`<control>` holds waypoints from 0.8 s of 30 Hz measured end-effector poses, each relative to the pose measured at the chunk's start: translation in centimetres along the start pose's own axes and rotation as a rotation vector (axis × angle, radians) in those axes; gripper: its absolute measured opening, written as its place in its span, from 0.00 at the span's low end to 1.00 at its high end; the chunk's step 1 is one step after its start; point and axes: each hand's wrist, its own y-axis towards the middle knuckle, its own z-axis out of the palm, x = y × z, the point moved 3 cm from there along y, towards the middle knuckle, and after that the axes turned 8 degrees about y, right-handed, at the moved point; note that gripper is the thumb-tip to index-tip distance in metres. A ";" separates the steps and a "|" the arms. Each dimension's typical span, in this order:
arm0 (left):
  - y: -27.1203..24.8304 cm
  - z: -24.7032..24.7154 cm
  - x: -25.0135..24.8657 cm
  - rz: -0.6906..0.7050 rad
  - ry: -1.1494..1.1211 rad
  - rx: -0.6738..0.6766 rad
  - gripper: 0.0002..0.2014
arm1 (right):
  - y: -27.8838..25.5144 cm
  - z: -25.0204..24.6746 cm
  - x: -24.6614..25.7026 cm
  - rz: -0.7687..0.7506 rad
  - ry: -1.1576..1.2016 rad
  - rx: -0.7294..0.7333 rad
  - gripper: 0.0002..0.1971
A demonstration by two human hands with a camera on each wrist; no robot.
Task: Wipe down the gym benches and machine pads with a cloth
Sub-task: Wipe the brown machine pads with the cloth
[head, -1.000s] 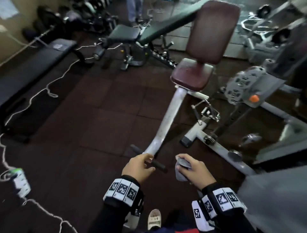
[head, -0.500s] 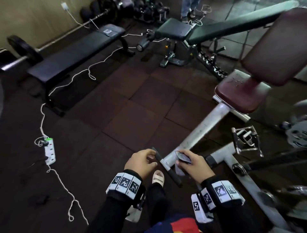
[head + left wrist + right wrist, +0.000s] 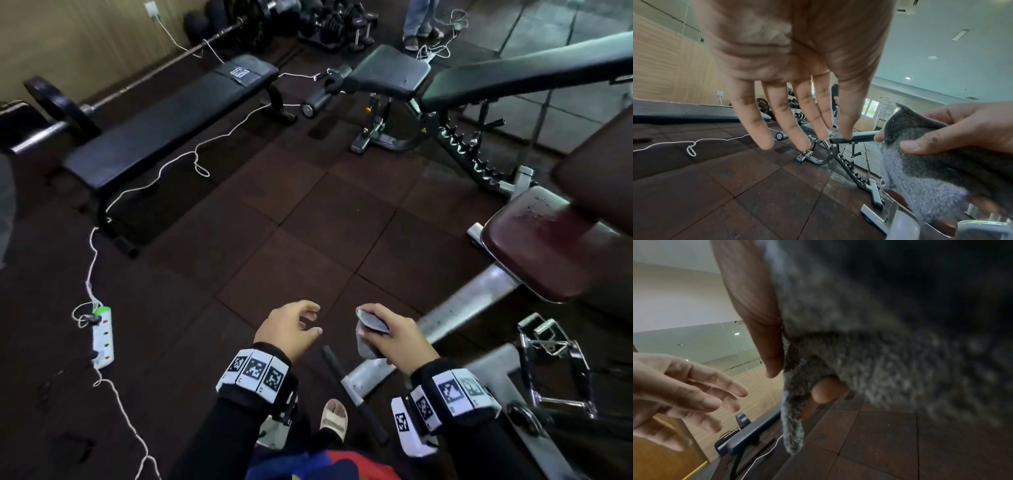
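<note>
Cloth (image 3: 371,329) sat bunched in the pinching right hand (image 3: 399,337) while the left hand (image 3: 291,329) hung spread; refolding it flat would suit the maroon seat pad (image 3: 534,246) at two o'clock.

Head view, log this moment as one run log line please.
left hand: free, fingers relaxed | right hand: grips grey cloth | maroon seat pad: untouched, right of hands | flat black bench: untouched, far left

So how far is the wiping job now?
Done: only the maroon seat hints at wiping, with wet-looking marks. In hand: the right hand grips the cloth, touching no pad; the left hand is open and empty. Left: the flat bench and the incline bench show no sign of wiping.
</note>
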 end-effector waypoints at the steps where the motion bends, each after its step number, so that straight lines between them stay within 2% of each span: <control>1: 1.1 -0.5 -0.1 0.002 -0.001 0.007 0.16 | 1.0 -0.1 0.3 0.005 0.010 -0.002 0.15; 6: 8.0 -3.7 -0.7 0.017 0.013 0.043 0.16 | 6.6 -0.7 1.6 0.030 0.028 -0.028 0.14; 15: 23.4 -10.9 -2.6 0.189 0.184 0.186 0.16 | 17.4 -2.3 5.1 0.098 0.128 -0.303 0.19; 19: 28.6 -13.0 -4.1 0.279 0.258 0.272 0.16 | 20.1 -3.2 6.5 0.162 0.201 -0.422 0.22; 24: 33.5 -13.2 -7.1 0.363 0.303 0.331 0.16 | 21.9 -4.9 6.7 0.241 0.288 -0.500 0.19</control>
